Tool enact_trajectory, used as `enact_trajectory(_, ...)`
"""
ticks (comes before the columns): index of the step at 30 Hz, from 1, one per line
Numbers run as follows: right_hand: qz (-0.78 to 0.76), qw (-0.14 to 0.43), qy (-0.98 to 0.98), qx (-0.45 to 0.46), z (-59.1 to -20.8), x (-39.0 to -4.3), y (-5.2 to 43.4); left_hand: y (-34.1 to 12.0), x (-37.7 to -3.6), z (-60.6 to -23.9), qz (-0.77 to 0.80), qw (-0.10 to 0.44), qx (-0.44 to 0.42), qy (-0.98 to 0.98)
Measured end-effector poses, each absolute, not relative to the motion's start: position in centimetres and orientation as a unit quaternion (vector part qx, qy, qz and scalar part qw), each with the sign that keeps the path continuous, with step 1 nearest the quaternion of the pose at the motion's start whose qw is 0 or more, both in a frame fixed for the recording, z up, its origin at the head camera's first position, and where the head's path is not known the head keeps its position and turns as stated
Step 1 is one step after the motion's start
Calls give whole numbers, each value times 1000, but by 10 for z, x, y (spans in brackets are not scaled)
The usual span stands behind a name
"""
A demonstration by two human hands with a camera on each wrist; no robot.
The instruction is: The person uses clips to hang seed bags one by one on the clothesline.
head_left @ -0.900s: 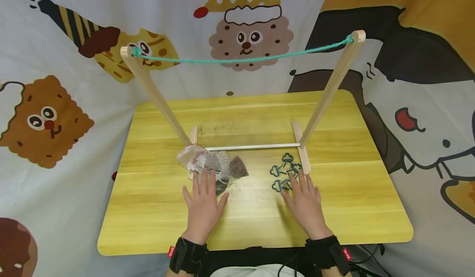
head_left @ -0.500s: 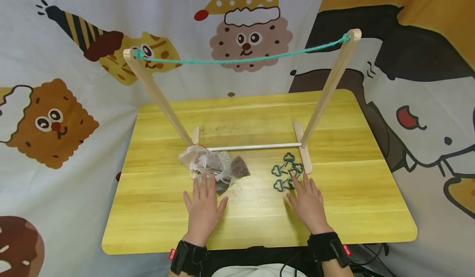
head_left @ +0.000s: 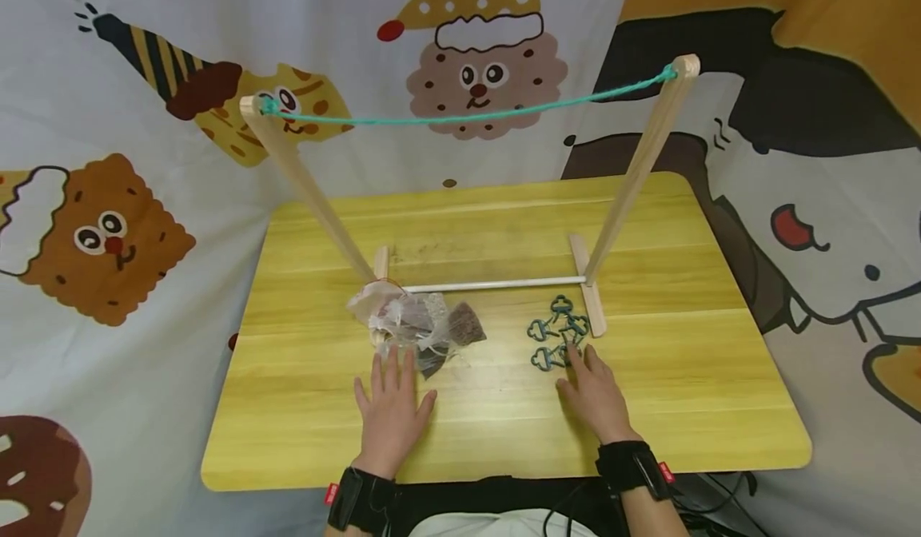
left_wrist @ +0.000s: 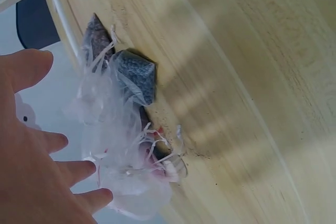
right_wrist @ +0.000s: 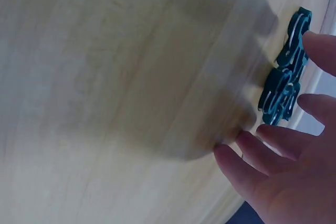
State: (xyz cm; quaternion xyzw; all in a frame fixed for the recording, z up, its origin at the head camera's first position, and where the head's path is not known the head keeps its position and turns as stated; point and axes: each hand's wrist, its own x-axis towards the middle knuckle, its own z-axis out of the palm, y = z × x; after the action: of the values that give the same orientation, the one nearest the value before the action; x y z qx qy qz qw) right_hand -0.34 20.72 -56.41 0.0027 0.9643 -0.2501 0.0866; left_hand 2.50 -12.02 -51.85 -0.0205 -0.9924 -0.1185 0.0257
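Note:
A pile of small sheer drawstring pouches (head_left: 417, 325) with dark fillings lies on the yellow wooden table (head_left: 504, 409), near the left foot of a wooden rack. My left hand (head_left: 391, 405) lies flat with straight fingers, its tips at the near edge of the pouches (left_wrist: 123, 129). Several teal clips (head_left: 556, 333) lie by the rack's right foot. My right hand (head_left: 593, 393) rests flat just in front of them, fingers straight, tips close to the clips (right_wrist: 286, 85). Neither hand holds anything.
The wooden rack (head_left: 640, 169) has two slanted posts, a white crossbar (head_left: 496, 284) at the base and a teal cord (head_left: 460, 115) strung across the top. A cartoon-printed cloth (head_left: 108, 225) hangs behind and round the table.
Both hands have slid slightly back toward me, away from the pouches and the clips. The view has shifted a little.

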Motion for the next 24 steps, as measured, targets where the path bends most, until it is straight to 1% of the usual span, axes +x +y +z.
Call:
enact_trajectory(10, -177, 47, 983, -21, -574, -7, 210, -111, 22, -519, -112, 20, -25, -993)
enact_trajectory(17, -194, 58, 979, 14, -572, -11, 202, -95, 26, -510, -135, 7, -65, -989)
enact_trajectory(24, -190, 29, 981, 27, -571, -22, 199, -88, 29, -511, -127, 1, -75, -989)
